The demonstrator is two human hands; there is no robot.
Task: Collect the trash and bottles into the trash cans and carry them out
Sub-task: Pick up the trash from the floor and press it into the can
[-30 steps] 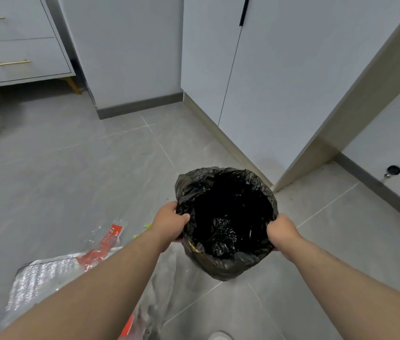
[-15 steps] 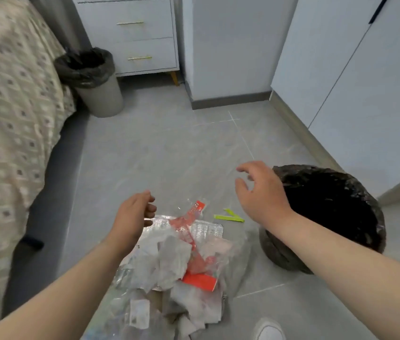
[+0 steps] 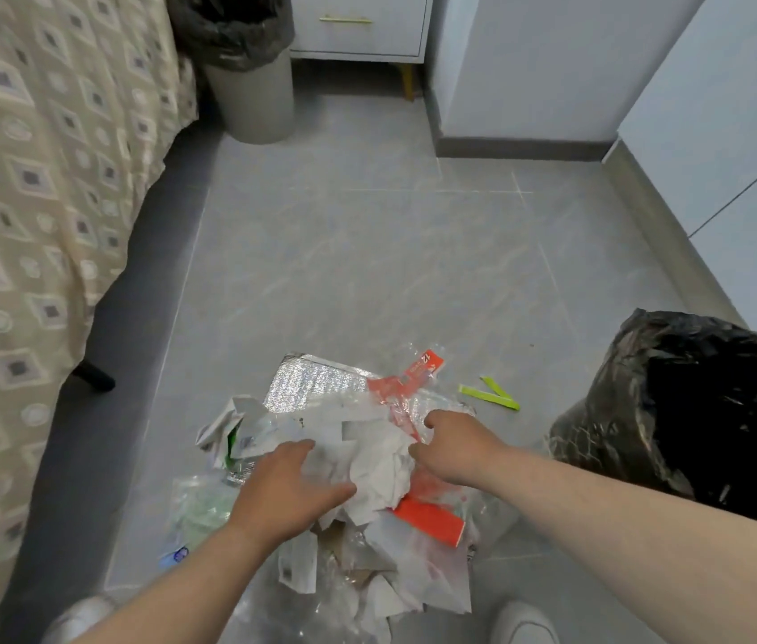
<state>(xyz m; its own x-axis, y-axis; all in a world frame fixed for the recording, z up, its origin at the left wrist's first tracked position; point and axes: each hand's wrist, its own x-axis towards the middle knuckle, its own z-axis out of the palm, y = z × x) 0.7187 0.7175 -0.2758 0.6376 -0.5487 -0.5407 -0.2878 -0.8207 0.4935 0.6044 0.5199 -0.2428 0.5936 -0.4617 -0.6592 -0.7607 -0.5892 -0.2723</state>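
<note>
Seen from above, a person's left hand [image 3: 290, 488] and right hand [image 3: 453, 446], which hung above the trash heap [image 3: 362, 550] half a second ago, have come down onto it where it lies on the tiled floor [image 3: 367, 271] beside the bed [image 3: 42, 178]. The left fingers rest spread and relaxed on crumpled white paper [image 3: 381, 462]; the right fingers bend down into the heap, though whether they have hold cannot be told. The black-lined trash can [image 3: 692, 411] stands just to the right, so gathering has likely begun and nothing is in it yet
</note>
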